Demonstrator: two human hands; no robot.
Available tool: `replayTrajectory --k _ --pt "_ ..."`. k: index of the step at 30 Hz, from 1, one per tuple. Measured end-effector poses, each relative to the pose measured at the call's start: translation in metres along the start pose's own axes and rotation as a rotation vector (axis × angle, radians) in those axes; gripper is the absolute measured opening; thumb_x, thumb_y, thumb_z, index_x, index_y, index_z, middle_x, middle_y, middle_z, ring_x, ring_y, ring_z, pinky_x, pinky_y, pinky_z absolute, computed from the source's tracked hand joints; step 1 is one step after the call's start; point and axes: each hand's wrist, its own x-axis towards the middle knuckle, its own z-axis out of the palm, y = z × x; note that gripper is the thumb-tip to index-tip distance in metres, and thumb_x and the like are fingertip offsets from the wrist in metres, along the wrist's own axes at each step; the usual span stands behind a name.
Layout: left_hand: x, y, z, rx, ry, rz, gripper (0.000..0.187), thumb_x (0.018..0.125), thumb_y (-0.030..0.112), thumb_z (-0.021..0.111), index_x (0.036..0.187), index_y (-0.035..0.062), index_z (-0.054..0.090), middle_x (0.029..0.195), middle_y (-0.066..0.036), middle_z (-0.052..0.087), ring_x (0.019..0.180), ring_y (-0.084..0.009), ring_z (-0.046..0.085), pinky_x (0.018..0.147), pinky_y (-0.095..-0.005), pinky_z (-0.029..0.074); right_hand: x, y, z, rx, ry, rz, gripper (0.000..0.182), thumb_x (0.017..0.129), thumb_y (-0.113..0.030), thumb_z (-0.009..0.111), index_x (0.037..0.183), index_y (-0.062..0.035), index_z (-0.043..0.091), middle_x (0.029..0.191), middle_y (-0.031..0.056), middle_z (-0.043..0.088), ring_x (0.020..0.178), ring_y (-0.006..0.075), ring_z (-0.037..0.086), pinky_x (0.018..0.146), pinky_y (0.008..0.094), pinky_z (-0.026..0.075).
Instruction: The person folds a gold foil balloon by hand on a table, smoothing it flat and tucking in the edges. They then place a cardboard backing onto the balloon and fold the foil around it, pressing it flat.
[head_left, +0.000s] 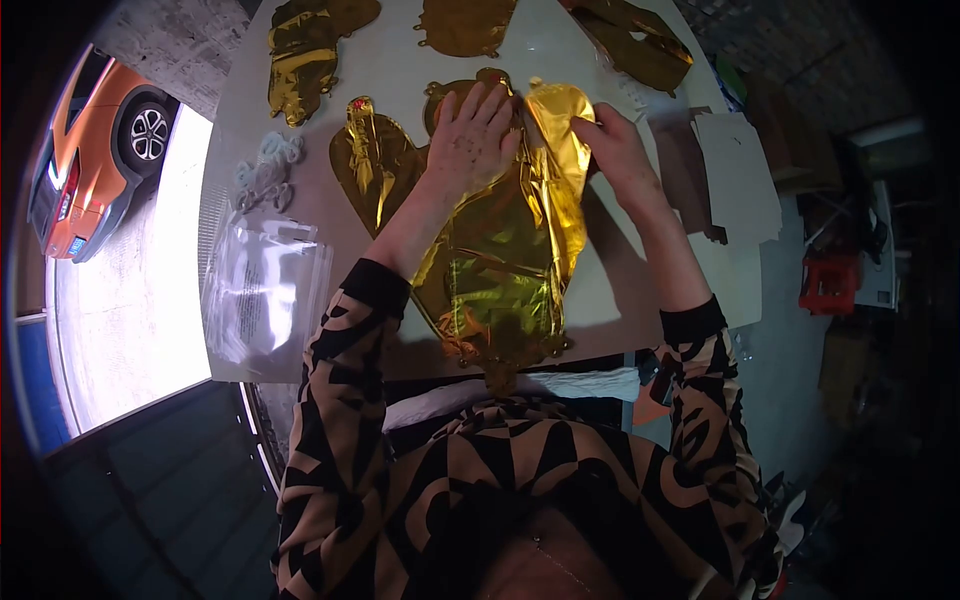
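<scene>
A large gold foil piece (500, 255) lies flat on the white table, its lower end at the near edge. My left hand (470, 140) rests palm down on its upper part, with the fingers stretched out. At the right, my right hand (618, 148) pinches the edge of a raised, bright gold flap between thumb and fingers. To the left of the large piece, a gold foil lobe (378, 170) spreads over the table; whether it is joined to the piece under my left hand cannot be made out.
More gold foil pieces lie at the far left (302, 65), far middle (465, 25) and far right (645, 50). Clear plastic bags (268, 285) and white cord bundles (268, 170) are on the left. Cardboard sheets (735, 180) lie on the right.
</scene>
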Motion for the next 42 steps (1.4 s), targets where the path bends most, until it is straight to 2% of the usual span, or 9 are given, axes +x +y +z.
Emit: replayTrajectory --k 5,6,9,13,16,20,27,32,42 --pt "-0.003 -0.010 0.002 0.279 -0.032 0.099 0.064 0.108 0.049 0.041 0.164 0.0167 0.037 0.170 -0.007 0.036 0.159 -0.0264 0.028 0.129 -0.0554 0.019 -0.012 -0.035 0.065 0.373 -0.064 0.044 0.026 0.105 -0.024 0.064 0.121 -0.0032 0.061 0.098 0.0052 0.070 0.080 0.0139 0.070 0.067 0.0294 0.058" --pt "-0.003 -0.014 0.007 0.371 -0.034 0.131 0.066 0.107 0.049 0.042 0.164 0.0167 0.035 0.170 -0.007 0.036 0.159 -0.0262 0.028 0.129 -0.0551 0.019 -0.013 -0.035 0.075 0.491 -0.104 0.098 0.022 0.108 -0.018 0.060 0.123 -0.0030 0.057 0.106 0.0088 0.070 0.090 0.0186 0.072 0.075 0.0327 0.062" --pt "-0.002 -0.011 0.006 0.297 -0.057 0.105 0.070 0.106 0.053 0.041 0.166 0.0185 0.032 0.172 -0.006 0.032 0.161 -0.0273 0.024 0.130 -0.0550 0.017 -0.022 -0.023 0.076 0.556 -0.127 -0.177 0.023 0.106 -0.018 0.065 0.122 -0.0038 0.055 0.107 0.0103 0.070 0.088 0.0186 0.073 0.070 0.0316 0.062" --pt "-0.002 -0.004 0.000 0.191 -0.083 0.066 0.075 0.104 0.058 0.040 0.168 0.0210 0.028 0.175 -0.004 0.028 0.163 -0.0287 0.020 0.130 -0.0549 0.014 -0.034 0.032 0.013 -0.239 0.237 -0.495 0.025 0.102 -0.011 0.068 0.124 -0.0051 0.059 0.121 0.0163 0.070 0.109 0.0284 0.072 0.093 0.0406 0.059" --pt "-0.004 -0.004 -0.012 0.016 -0.097 0.054 0.077 0.103 0.060 0.042 0.168 0.0219 0.028 0.176 -0.004 0.026 0.163 -0.0288 0.019 0.130 -0.0566 0.010 -0.070 0.048 0.016 -0.654 0.167 -0.650 0.040 0.095 -0.007 0.071 0.133 -0.0047 0.060 0.134 0.0184 0.066 0.132 0.0352 0.061 0.114 0.0467 0.047" --pt "-0.005 -0.004 0.000 0.045 0.005 0.073 0.082 0.097 0.055 0.056 0.167 0.0200 0.031 0.172 -0.007 0.033 0.159 -0.0301 0.029 0.127 -0.0578 0.022 -0.086 0.045 0.027 -0.778 0.039 -0.650 0.055 0.090 -0.004 0.070 0.143 -0.0001 0.056 0.149 0.0180 0.057 0.148 0.0366 0.046 0.124 0.0516 0.034" --pt "-0.001 -0.006 0.006 -0.023 0.096 0.072 0.073 0.098 0.049 0.055 0.163 0.0186 0.038 0.167 -0.008 0.041 0.157 -0.0301 0.034 0.125 -0.0579 0.026 -0.094 0.032 0.050 -0.822 0.029 -0.659 0.059 0.095 -0.007 0.064 0.151 0.0032 0.047 0.155 0.0203 0.049 0.152 0.0374 0.038 0.127 0.0546 0.028" --pt "-0.003 -0.003 -0.004 -0.002 0.088 0.065 0.069 0.100 0.048 0.052 0.162 0.0206 0.039 0.166 -0.007 0.043 0.154 -0.0286 0.039 0.124 -0.0588 0.026 -0.102 0.027 0.058 -0.816 -0.005 -0.617 0.060 0.103 -0.020 0.058 0.155 0.0043 0.041 0.161 0.0210 0.042 0.155 0.0378 0.033 0.128 0.0555 0.023" --pt "0.006 -0.006 0.010 -0.047 0.294 0.095 0.054 0.100 0.043 0.063 0.148 0.0174 0.059 0.152 -0.007 0.059 0.141 -0.0308 0.054 0.111 -0.0630 0.042 -0.111 0.032 0.071 -1.002 -0.129 -0.543 0.079 0.104 -0.043 0.056 0.163 0.0027 0.031 0.171 0.0179 0.030 0.162 0.0321 0.020 0.131 0.0561 0.010"
